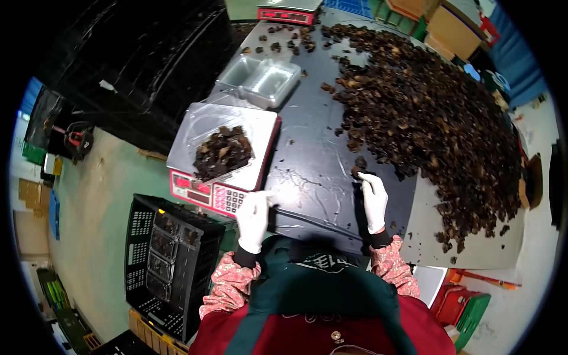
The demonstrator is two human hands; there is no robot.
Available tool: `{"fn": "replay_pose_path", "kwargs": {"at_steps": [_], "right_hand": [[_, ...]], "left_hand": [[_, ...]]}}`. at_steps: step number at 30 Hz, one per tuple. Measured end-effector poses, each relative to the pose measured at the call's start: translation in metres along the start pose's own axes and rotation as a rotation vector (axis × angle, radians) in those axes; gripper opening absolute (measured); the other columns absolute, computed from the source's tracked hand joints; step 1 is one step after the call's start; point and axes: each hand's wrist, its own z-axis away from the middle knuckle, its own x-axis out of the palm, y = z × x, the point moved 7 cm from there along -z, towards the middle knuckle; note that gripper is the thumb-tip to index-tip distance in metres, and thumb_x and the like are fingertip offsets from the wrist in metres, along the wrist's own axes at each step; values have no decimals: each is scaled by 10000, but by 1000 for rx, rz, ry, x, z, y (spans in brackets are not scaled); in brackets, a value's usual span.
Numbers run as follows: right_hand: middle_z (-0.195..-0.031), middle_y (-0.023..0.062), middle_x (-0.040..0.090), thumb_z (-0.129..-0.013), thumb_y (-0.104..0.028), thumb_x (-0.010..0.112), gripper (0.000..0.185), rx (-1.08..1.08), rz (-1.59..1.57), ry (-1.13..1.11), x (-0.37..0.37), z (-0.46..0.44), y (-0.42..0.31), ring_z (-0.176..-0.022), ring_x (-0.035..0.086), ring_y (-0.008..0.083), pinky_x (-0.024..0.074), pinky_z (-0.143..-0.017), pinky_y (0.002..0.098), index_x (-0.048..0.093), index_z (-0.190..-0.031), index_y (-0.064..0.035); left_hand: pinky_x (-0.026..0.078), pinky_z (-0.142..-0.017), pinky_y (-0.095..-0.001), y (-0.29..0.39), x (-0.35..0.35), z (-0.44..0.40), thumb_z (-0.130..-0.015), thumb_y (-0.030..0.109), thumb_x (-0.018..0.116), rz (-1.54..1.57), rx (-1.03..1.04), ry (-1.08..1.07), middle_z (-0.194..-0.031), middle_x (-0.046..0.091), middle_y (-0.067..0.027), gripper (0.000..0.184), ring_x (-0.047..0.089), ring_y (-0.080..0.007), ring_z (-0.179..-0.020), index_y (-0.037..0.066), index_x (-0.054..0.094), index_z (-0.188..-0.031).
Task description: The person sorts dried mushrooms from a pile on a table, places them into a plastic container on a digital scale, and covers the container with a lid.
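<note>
My right hand (374, 202), in a white glove, pinches a dark brown piece that looks like dried mushroom (357, 170) over the dark tabletop. Beside the front right corner of a red and white digital scale (260, 171) is my left hand (253, 220), also gloved, its fingers partly stretched out and nothing visible in them. On the scale's pan lies a clear plastic tray (234, 176) holding a heap of similar dark pieces (223, 152). A large pile of these pieces (426, 112) spreads over the right of the table.
Empty clear plastic trays (272, 81) sit behind the scale. A second red scale (287, 15) stands at the far end. Below left, a black crate (198, 278) holds several filled clear boxes (163, 251). A tall black-wrapped stack (148, 65) borders the table's left side.
</note>
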Motion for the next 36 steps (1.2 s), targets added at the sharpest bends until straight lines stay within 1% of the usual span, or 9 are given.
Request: {"fn": "replay_pose_path", "kwargs": {"at_steps": [2,5,10,15,20,23,32,35,36], "right_hand": [[-1044,76,669,-907,-15,565,235,-72,-51,-134,38,-7,-25,-948,634,178,488,-845,277,685,-1109,-14],[-1035,121,673,-905,-91,587,265,-226,-81,-291,91,-20,-95,-930,662,240,508,-830,298,684,-1151,-72],[-920,129,643,-907,-328,609,325,-278,5,-361,179,-40,-153,-861,656,320,518,-753,398,638,-1145,-107],[-889,144,678,-823,-388,662,335,-117,264,-484,239,-55,-147,-823,663,346,513,-756,440,622,-939,-77],[-840,133,676,-833,-293,690,261,-141,-21,-404,238,-64,-145,-739,670,292,530,-694,380,629,-912,-51],[-779,28,636,-884,-127,683,123,252,-657,-585,237,-58,-136,-618,619,101,477,-525,228,615,-916,-29],[-772,43,604,-928,-140,651,141,350,-777,-484,145,-36,-103,-622,568,101,454,-591,236,581,-968,-24],[-775,32,604,-921,-154,659,151,407,-781,-383,97,-21,-51,-616,581,91,470,-570,225,590,-965,-27],[-766,31,596,-922,-152,659,147,433,-779,-342,78,-15,-36,-618,582,93,468,-567,224,585,-960,-30]], "left_hand": [[424,-620,-235,2,-49,-11,-966,34,513,-17,-112,207,-768,618,-8,177,535,-89,-661,8,688,-969],[447,-753,-298,17,-94,-35,-930,35,578,-239,115,425,-861,618,-71,106,568,-173,-807,22,677,-966],[389,-917,-439,47,-82,-76,-854,229,710,-750,316,385,-1019,617,-94,215,528,-291,-1045,88,688,-1015],[386,-871,-452,33,-72,-104,-857,326,673,-997,286,275,-922,610,-79,214,541,-296,-980,113,670,-876],[407,-829,-429,38,-92,-111,-832,232,719,-920,357,398,-864,624,-66,139,554,-293,-924,105,667,-813],[392,-864,-434,29,-103,-119,-865,217,675,-789,319,322,-908,636,-63,115,552,-289,-976,104,669,-842],[428,-885,-450,-1,-128,-135,-846,252,672,-1062,233,330,-926,628,-78,160,569,-297,-1014,101,671,-793],[450,-910,-448,-9,-125,-136,-827,269,692,-1321,383,337,-1041,648,-69,262,580,-270,-1091,103,695,-1030],[473,-880,-437,-6,-130,-142,-839,237,677,-1295,236,304,-1074,654,-65,306,599,-301,-1037,99,669,-1113]]}}
